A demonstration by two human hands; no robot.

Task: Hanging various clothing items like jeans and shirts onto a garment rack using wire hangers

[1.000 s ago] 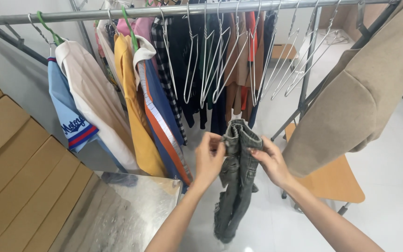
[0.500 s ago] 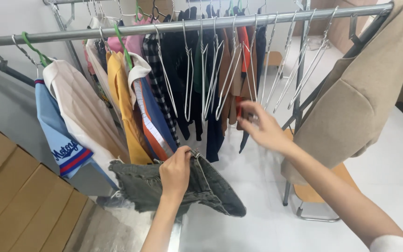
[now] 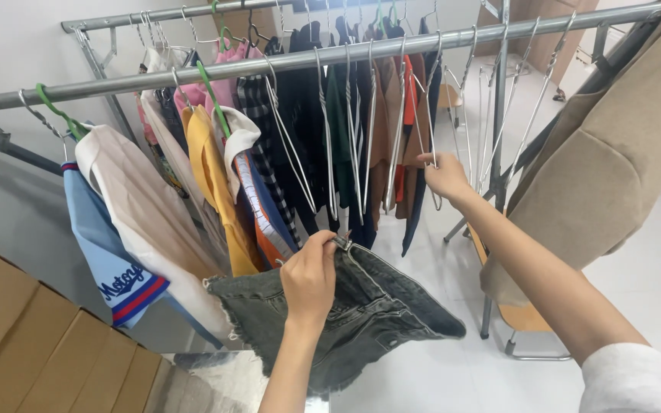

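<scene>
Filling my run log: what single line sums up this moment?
left hand: grips denim shorts | right hand: on empty wire hanger | rail: hung clothes

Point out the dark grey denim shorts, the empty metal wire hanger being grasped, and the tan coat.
dark grey denim shorts [image 3: 376, 306], head view, front panel.
empty metal wire hanger [image 3: 431, 115], head view, upper wire.
tan coat [image 3: 613, 160], head view, shoulder.

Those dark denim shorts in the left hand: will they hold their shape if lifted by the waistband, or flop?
Probably flop: the denim shorts sag in folds below the left hand, which pinches only the waistband. They look fairly heavy for their size, being thick denim. Slipping seems unlikely, given the rough, frayed cloth. The right hand touches a wire hanger.
</scene>
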